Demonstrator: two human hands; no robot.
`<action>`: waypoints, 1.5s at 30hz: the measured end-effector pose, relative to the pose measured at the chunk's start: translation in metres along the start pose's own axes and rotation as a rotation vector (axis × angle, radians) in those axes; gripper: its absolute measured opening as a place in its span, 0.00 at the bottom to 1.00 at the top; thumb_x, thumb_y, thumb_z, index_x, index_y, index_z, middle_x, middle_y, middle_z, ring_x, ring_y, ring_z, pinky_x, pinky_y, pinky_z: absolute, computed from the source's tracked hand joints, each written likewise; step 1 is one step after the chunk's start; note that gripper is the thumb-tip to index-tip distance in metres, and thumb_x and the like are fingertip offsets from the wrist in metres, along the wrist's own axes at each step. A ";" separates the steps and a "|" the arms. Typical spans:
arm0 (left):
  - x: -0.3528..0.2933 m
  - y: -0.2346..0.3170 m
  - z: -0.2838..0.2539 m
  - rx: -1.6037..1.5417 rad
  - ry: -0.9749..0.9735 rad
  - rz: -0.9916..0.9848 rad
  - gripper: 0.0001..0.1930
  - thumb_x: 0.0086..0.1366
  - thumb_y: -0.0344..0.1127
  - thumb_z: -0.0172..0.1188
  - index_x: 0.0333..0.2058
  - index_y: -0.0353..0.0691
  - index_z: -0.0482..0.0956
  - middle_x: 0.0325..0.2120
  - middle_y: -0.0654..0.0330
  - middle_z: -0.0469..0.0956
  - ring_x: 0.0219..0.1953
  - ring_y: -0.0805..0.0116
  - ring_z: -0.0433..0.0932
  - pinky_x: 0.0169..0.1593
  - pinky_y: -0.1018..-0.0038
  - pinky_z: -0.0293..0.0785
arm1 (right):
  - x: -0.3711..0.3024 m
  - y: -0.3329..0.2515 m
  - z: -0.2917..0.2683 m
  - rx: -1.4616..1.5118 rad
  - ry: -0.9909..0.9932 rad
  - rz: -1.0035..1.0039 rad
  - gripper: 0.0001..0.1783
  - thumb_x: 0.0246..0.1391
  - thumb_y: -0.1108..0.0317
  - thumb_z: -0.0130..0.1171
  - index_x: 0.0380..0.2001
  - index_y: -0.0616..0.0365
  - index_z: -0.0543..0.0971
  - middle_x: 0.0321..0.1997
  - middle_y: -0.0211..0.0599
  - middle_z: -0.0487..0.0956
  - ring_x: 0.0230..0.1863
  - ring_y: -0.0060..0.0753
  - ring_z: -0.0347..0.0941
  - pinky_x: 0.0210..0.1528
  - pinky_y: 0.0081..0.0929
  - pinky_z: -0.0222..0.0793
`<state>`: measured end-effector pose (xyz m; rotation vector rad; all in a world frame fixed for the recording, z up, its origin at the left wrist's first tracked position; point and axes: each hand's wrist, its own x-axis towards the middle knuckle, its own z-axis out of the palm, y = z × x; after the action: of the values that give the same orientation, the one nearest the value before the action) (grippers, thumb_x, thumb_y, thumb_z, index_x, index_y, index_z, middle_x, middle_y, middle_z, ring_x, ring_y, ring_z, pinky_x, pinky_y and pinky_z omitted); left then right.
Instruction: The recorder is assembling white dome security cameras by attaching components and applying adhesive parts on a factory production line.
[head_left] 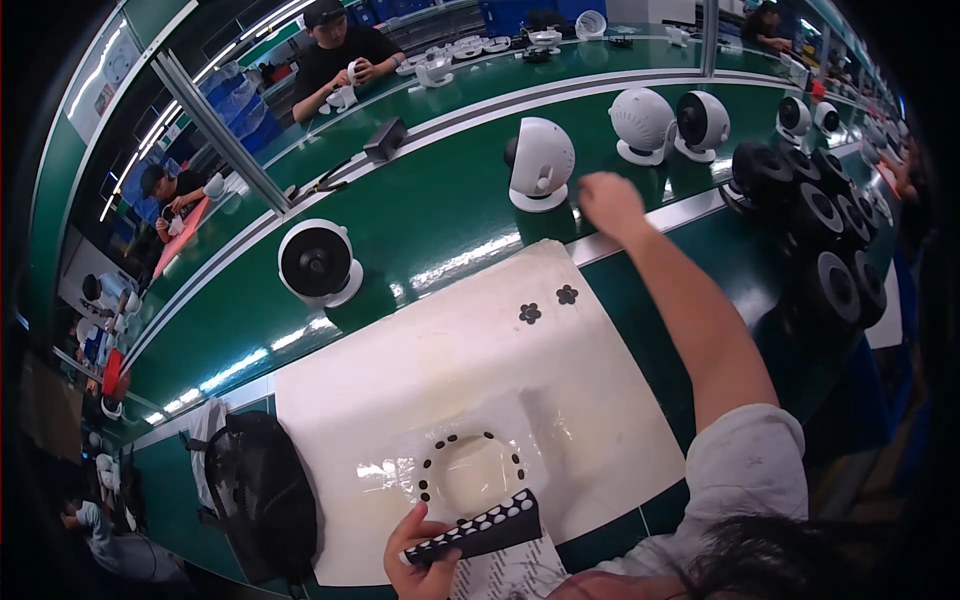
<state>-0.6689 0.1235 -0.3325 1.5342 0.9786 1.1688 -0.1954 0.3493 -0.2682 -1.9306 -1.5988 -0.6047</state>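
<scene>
My left hand (425, 556) pinches a dark strip (478, 528) covered with rows of white round dots, above a printed white sheet (515, 572). Out to the far right of the mat, my right hand (612, 206) is beside the base of a white round-headed device (541, 165); its fingers look curled but are blurred. Below, a clear plastic film (535, 445) with a ring of small black oval pads (427, 463) lies on the cream mat (370, 370). Two black flower-shaped pieces (530, 314) rest near the mat's far edge.
Another white device with a black front (316, 262) stands at the left. More white devices (643, 125) stand at the far right, near stacked black round parts (822, 210). A black mesh bag (262, 495) lies left of the mat. Across the bench, a person (340, 60) handles a white part.
</scene>
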 end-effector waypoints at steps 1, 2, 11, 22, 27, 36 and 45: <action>0.004 0.002 -0.001 -0.006 0.000 -0.004 0.33 0.52 0.30 0.62 0.55 0.31 0.57 0.33 0.54 0.73 0.35 0.71 0.73 0.42 0.75 0.69 | 0.007 0.031 0.004 -0.062 0.119 -0.049 0.13 0.47 0.61 0.49 0.31 0.57 0.77 0.35 0.41 0.77 0.39 0.44 0.72 0.42 0.42 0.68; 0.007 -0.003 -0.011 -0.010 -0.049 -0.039 0.32 0.53 0.31 0.62 0.55 0.31 0.58 0.33 0.56 0.73 0.35 0.72 0.72 0.42 0.76 0.69 | 0.006 0.037 0.006 -0.112 -0.047 0.090 0.15 0.48 0.58 0.51 0.33 0.57 0.77 0.39 0.41 0.76 0.42 0.44 0.71 0.44 0.40 0.67; 0.017 0.009 -0.003 -0.258 -0.011 -0.200 0.19 0.47 0.28 0.64 0.39 0.28 0.71 0.34 0.56 0.74 0.38 0.73 0.72 0.44 0.79 0.66 | 0.049 0.124 0.018 -0.312 -0.155 0.497 0.34 0.52 0.37 0.39 0.55 0.49 0.64 0.61 0.39 0.60 0.63 0.40 0.53 0.59 0.47 0.50; 0.013 0.008 0.007 -0.356 -0.068 -0.115 0.12 0.53 0.23 0.60 0.37 0.31 0.71 0.32 0.60 0.75 0.34 0.77 0.72 0.38 0.82 0.68 | -0.034 0.072 -0.051 -0.191 0.215 0.089 0.09 0.49 0.61 0.55 0.34 0.49 0.74 0.34 0.32 0.74 0.42 0.37 0.69 0.41 0.39 0.62; 0.006 0.003 0.005 -0.316 -0.088 0.029 0.11 0.52 0.23 0.60 0.36 0.31 0.72 0.30 0.61 0.74 0.32 0.77 0.71 0.36 0.82 0.67 | -0.069 0.006 -0.111 -0.079 0.430 -0.022 0.14 0.53 0.58 0.53 0.35 0.58 0.74 0.32 0.41 0.76 0.32 0.44 0.73 0.35 0.34 0.68; 0.001 0.008 0.003 -0.190 -0.186 0.159 0.13 0.47 0.22 0.61 0.34 0.32 0.74 0.30 0.57 0.74 0.31 0.70 0.73 0.35 0.78 0.68 | -0.129 -0.143 -0.189 1.691 -0.450 0.280 0.10 0.55 0.64 0.48 0.37 0.58 0.68 0.29 0.33 0.74 0.31 0.23 0.73 0.34 0.22 0.73; 0.000 0.008 -0.008 -0.070 -0.179 0.496 0.11 0.46 0.20 0.59 0.32 0.31 0.73 0.33 0.55 0.74 0.33 0.69 0.73 0.36 0.78 0.68 | -0.191 -0.256 -0.192 1.758 -0.778 0.570 0.18 0.60 0.68 0.39 0.51 0.62 0.55 0.42 0.48 0.73 0.46 0.39 0.72 0.50 0.36 0.69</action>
<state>-0.6758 0.1235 -0.3235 1.8474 0.4409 1.3548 -0.4818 0.1156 -0.2169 -0.9461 -0.9633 1.4758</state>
